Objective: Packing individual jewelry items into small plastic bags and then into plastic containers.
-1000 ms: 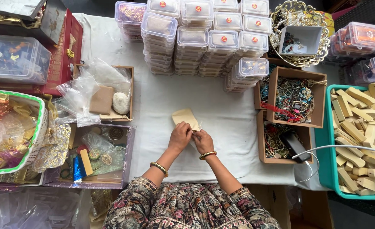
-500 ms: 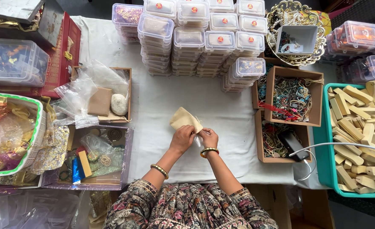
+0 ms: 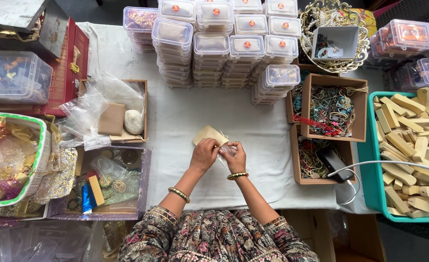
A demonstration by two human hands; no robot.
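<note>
My left hand (image 3: 204,154) and my right hand (image 3: 235,156) meet over the white tablecloth (image 3: 175,126). Both pinch a small tan pouch (image 3: 208,134), which tilts up and away from me. A bit of clear plastic (image 3: 225,151) shows between the fingers. Each wrist wears a beaded bracelet. What lies inside the pouch is hidden.
Stacks of clear lidded boxes (image 3: 224,43) stand at the back. Cardboard boxes of bead strings (image 3: 332,109) sit at the right, next to a teal crate of wooden blocks (image 3: 408,150). At the left are a box with plastic bags (image 3: 112,111), a clear tray (image 3: 103,184) and a basket (image 3: 10,160).
The pouch lay flatter on the cloth a second ago; both hands lifted and turned it, and now clear plastic shows at the fingers.
</note>
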